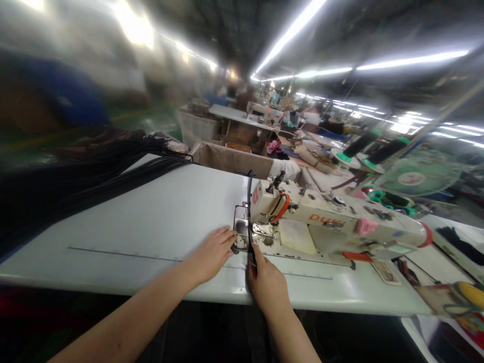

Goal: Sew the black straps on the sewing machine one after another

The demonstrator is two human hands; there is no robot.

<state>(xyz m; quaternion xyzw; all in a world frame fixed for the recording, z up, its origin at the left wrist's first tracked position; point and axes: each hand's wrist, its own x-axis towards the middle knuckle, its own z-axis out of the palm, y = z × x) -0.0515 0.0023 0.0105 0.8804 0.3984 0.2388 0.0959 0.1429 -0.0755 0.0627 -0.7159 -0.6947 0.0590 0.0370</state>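
A white sewing machine [325,214] stands on the pale worktable [151,212]. A narrow black strip [249,194] runs front to back past the left side of its needle area and hangs over the table's front edge. My right hand [267,280] pinches this strip just in front of the metal plate. My left hand [215,252] lies flat left of the strip, palm down, its fingertips at the metal plate's left edge, holding nothing.
Many long black strips [94,184] are heaped over the table's left side. Behind the table is a cloth-lined bin [230,159]. Thread cones [359,146] and a green fan [416,174] stand at the right. A ruler line [128,254] marks the tabletop near the front.
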